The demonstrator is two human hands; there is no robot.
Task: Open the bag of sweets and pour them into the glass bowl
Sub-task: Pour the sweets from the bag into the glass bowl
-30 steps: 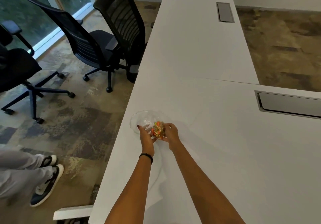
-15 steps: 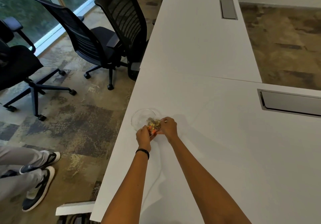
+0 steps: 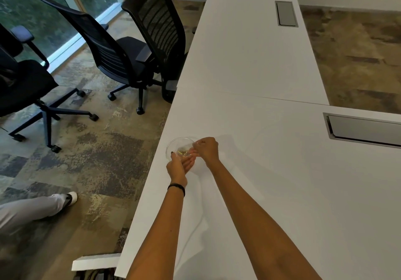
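Observation:
A clear glass bowl [image 3: 173, 145] stands near the left edge of the white table [image 3: 271, 171]. Over its near right rim I hold a small transparent bag of sweets [image 3: 192, 152] between both hands. Gold-wrapped sweets [image 3: 183, 152] show at the bowl's near side; I cannot tell whether they lie in the bowl or still in the bag. My left hand [image 3: 176, 168] grips the bag from below, thumb up at the bowl's rim. My right hand [image 3: 207, 149] is closed in a fist on the bag's upper end.
The table edge runs just left of the bowl. Black office chairs [image 3: 121, 62] stand on the carpet to the left. A person's grey-trousered leg [image 3: 32, 208] is at the lower left. Grey cable hatches [image 3: 364, 130] are set in the table at right.
Both hands have carried the bag from in front of the bowl up over its rim. The right hand has risen above the left, and the orange-gold bundle now shows lower, at the bowl.

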